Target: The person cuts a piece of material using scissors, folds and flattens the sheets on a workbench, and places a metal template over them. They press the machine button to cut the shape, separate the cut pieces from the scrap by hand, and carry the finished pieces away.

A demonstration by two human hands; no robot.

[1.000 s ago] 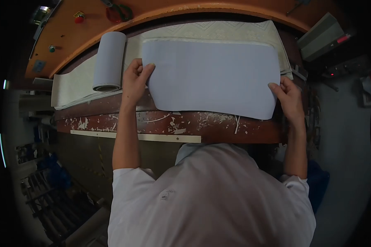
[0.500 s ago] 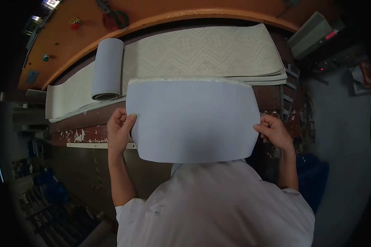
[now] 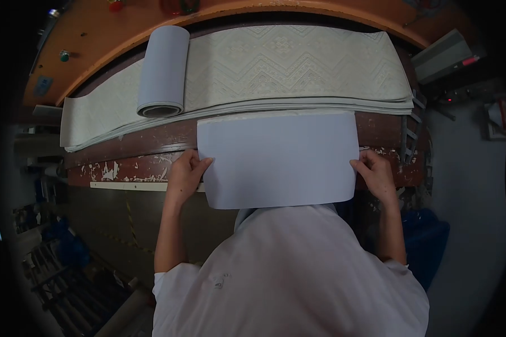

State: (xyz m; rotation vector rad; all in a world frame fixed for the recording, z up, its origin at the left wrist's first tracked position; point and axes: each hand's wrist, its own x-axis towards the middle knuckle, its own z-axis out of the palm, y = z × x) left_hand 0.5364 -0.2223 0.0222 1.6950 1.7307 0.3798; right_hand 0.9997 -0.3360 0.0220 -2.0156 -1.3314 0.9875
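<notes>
Both my hands hold a plain white sheet by its side edges. My left hand pinches the left edge, thumb on top. At the right edge my right hand grips it the same way. The sheet spans the front of the table before my body, and its far edge looks pale and slightly rough. Just beyond it lies a stack of long cream strips with a zigzag pattern, like wallpaper. A white roll rests across the left part of that stack.
The dark red table has chipped paint along its front. An orange machine panel with a green button curves behind it. To the right are a grey metal channel and a blue plastic item by the floor.
The sheet appears smaller and farther from the camera, with its near edge higher in view. My hands are still gripping its sides and appear closer together. The view has shifted.
</notes>
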